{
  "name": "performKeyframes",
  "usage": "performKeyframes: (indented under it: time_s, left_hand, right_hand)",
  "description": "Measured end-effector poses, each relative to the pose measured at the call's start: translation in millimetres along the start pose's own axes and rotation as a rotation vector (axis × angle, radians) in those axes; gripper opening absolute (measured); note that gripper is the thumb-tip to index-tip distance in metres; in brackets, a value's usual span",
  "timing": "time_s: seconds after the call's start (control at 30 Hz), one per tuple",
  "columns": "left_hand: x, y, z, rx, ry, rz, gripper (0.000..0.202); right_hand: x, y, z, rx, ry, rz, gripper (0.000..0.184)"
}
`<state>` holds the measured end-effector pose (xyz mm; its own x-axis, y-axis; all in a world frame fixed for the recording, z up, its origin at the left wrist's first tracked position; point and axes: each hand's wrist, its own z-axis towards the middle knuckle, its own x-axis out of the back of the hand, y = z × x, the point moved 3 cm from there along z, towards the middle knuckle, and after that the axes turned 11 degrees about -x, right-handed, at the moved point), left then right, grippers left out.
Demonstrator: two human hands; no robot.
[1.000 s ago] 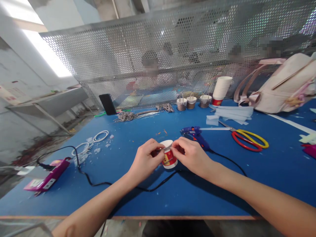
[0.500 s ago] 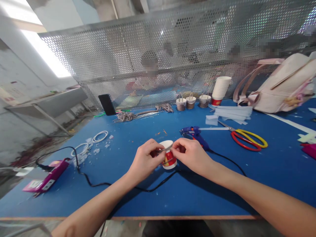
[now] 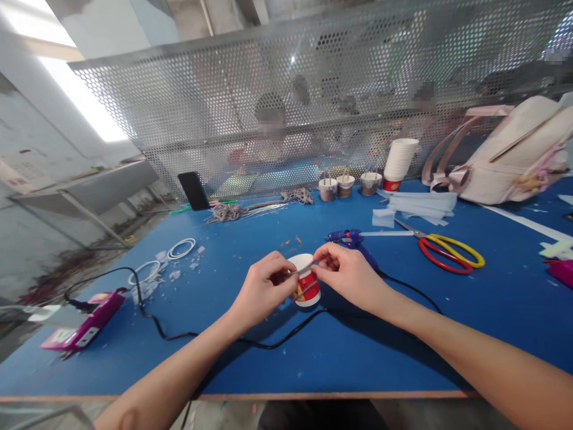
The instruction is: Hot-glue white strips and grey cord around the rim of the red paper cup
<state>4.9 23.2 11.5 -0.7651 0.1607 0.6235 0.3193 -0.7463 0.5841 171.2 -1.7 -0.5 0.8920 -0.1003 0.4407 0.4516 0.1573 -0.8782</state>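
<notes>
A small red and white paper cup (image 3: 308, 283) is held between my hands over the middle of the table, its white rim up. Thin grey cord (image 3: 310, 290) crosses the cup's side at a slant, and more of it runs just below the rim. My left hand (image 3: 271, 283) grips the cup's left side, thumb across the front. At the right of the rim, my right hand (image 3: 338, 266) pinches the cord, fingertips close against the cup. Behind my right hand lies a blue glue gun (image 3: 347, 236), its handle partly hidden.
Scissors (image 3: 447, 254) with red and yellow handles lie at right, near white strips (image 3: 423, 206). Stacked cups (image 3: 401, 164), cord-wrapped cups (image 3: 328, 190) and grey cord bundles (image 3: 228, 211) line the back. A black cable (image 3: 268, 345) runs to a pink power strip (image 3: 85, 322).
My right hand has shifted slightly up and its fingers have moved along the rim, uncovering more of the cup's red side and the slanting cord. My left hand has barely moved.
</notes>
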Motion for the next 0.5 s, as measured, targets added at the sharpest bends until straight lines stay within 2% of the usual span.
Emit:
performKeyframes:
  time_s: [0.13, 0.37, 0.5]
  left_hand:
    - [0.8, 0.5, 2.5, -0.054, -0.029, -0.002, 0.013]
    - [1.1, -7.1, 5.1, -0.074, -0.036, 0.05, 0.017]
    - [4.0, -3.3, 4.5, -0.1, -0.048, 0.169, 0.018]
  right_hand:
    - [-1.5, 2.5, 1.2, 0.016, -0.044, -0.008, 0.018]
    - [-5.9, 1.9, -0.2, 0.089, -0.012, -0.119, 0.012]
    - [-9.6, 2.9, -0.2, 0.144, 0.025, -0.148, 0.012]
